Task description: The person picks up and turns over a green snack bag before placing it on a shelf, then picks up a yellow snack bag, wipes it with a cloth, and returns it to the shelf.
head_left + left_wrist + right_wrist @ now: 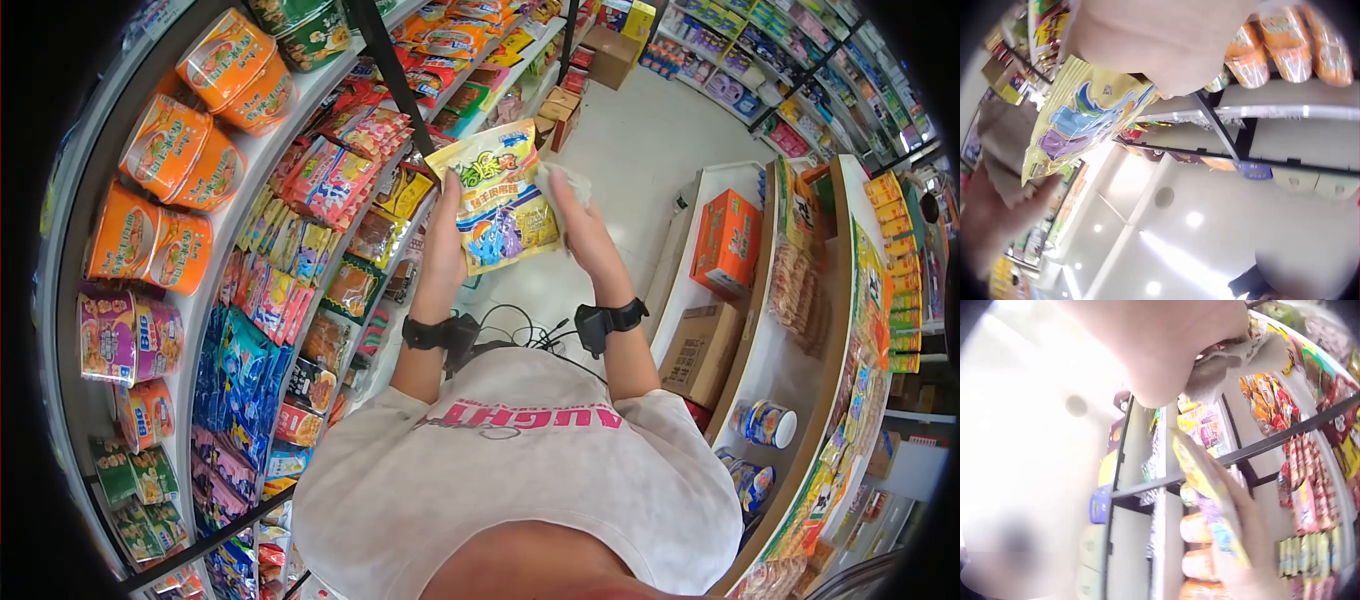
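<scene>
A yellow snack bag (507,200) with cartoon ponies on its front is held up over the aisle. My left hand (447,235) grips it along its left edge, thumb on the front. At the bag's right edge is my right hand (590,238), holding a pale, crumpled cloth (1007,137) between fingers and thumb. In the left wrist view the cloth overlaps the bag's edge. The right wrist view has the cloth (1229,369) bunched under the fingers, apart from the bag (1207,494), which is seen nearly edge-on.
To the left, shelves carry orange instant noodle tubs (150,240) and rows of bagged snacks (240,370). A lower rack on the right holds an orange carton (727,243) and a brown box (703,350). Black cables (530,330) hang near the waist. Tiled floor (640,160) runs ahead.
</scene>
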Available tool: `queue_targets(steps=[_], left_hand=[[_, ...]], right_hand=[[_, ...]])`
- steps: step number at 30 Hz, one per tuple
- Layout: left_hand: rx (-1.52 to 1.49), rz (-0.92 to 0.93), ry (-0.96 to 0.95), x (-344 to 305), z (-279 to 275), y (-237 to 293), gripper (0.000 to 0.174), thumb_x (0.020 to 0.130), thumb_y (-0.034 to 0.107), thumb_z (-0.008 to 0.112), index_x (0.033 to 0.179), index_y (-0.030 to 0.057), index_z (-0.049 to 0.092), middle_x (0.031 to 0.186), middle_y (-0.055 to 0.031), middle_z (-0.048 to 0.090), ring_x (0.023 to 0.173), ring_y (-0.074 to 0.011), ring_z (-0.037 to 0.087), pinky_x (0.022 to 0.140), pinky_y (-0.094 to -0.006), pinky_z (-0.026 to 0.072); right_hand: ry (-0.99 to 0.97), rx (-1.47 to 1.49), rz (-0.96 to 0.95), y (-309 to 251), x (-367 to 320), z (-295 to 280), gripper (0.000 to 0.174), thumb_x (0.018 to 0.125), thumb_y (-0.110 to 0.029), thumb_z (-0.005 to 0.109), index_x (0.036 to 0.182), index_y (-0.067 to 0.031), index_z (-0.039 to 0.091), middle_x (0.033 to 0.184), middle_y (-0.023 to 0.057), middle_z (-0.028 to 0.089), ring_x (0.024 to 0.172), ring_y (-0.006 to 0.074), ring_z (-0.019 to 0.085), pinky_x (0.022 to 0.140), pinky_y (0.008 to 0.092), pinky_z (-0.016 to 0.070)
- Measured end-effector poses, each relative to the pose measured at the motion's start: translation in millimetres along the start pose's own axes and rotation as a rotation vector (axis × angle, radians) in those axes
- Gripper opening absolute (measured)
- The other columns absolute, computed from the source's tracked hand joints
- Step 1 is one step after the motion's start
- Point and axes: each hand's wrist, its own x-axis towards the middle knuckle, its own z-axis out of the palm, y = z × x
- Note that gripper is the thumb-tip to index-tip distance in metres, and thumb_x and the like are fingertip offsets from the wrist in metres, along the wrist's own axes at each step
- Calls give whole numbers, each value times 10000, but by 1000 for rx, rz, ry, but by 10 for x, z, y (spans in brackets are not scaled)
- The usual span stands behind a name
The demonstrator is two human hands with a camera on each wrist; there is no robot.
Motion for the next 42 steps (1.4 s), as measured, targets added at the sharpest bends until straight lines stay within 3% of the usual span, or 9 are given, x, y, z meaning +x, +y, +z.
queue_targets(steps=[5, 11, 18, 22, 30, 35, 38, 40, 42], left_hand=[[137, -5, -58, -78, 109, 14, 530, 1060, 421, 477, 1342, -26, 505, 1257, -122, 633, 1093, -161, 657, 924, -310, 543], [14, 39, 9, -44, 146, -45, 501, 1068, 407, 456, 1335, -14, 510, 1254, -127, 640, 1076, -176, 672, 920, -322, 549], [141, 133, 65, -20, 145, 43, 454, 1069, 336, 481, 1346, -24, 504, 1244, -117, 637, 1091, -160, 660, 906, -292, 541], [632, 599, 148, 21, 127, -154, 604, 1036, 300, 563, 1485, -23, 320, 1453, -176, 448, 1351, -226, 465, 1096, -337, 400], [-153, -85, 13, -20, 44, -42, 576, 1038, 502, 474, 1373, 34, 492, 1211, -108, 643, 1079, -195, 647, 942, -357, 518], [-158, 125, 94, 99, -154, 110, 586, 1041, 532, 431, 1362, 52, 534, 1301, -106, 628, 1115, -256, 645, 958, -417, 518], [-433, 57, -35, -46, 26, 245, 544, 1046, 483, 445, 1339, 38, 556, 1265, -129, 655, 1104, -271, 660, 971, -419, 521], [-444, 28, -7, -46, 30, 228, 542, 1048, 472, 443, 1350, 35, 550, 1286, -136, 645, 1127, -288, 652, 989, -428, 512], [-461, -21, -8, 2, -17, 200, 540, 1048, 468, 445, 1351, 34, 549, 1294, -136, 641, 1133, -288, 648, 993, -434, 509]], right_hand=[[81, -145, -206, -194, 22, 115, 437, 1003, -352, 624, 1243, 13, 621, 1113, 45, 672, 1028, 104, 593, 900, 271, 479], [42, -84, -109, -87, 2, 80, 400, 975, -283, 677, 1230, 18, 614, 1118, 44, 667, 1016, 92, 588, 881, 278, 493], [-108, -327, -234, 153, -243, 69, 410, 992, -211, 632, 1315, 31, 560, 1198, 99, 645, 1097, 201, 592, 968, 315, 458], [-25, -428, -356, 116, -170, 39, 412, 983, -169, 619, 1341, 23, 548, 1366, 151, 557, 1243, 238, 520, 1053, 322, 396], [-268, -874, -779, 124, -449, 530, 556, 840, -92, 616, 1392, -63, 556, 1588, 185, 336, 1478, 385, 290, 1199, 491, 219], [-501, -893, -737, 130, -477, 391, 562, 830, -49, 594, 1391, -81, 562, 1587, 152, 359, 1470, 380, 314, 1198, 511, 222], [-193, -590, -851, 378, -233, 177, 487, 883, -40, 567, 1370, -51, 566, 1522, 173, 448, 1442, 362, 373, 1178, 469, 279], [125, -457, -688, 295, -180, 176, 375, 949, -70, 564, 1319, -11, 588, 1410, 184, 551, 1380, 332, 451, 1139, 397, 339], [70, -381, -403, 215, -125, 97, 321, 970, -112, 589, 1270, -2, 617, 1331, 157, 593, 1293, 276, 514, 1083, 355, 386]])
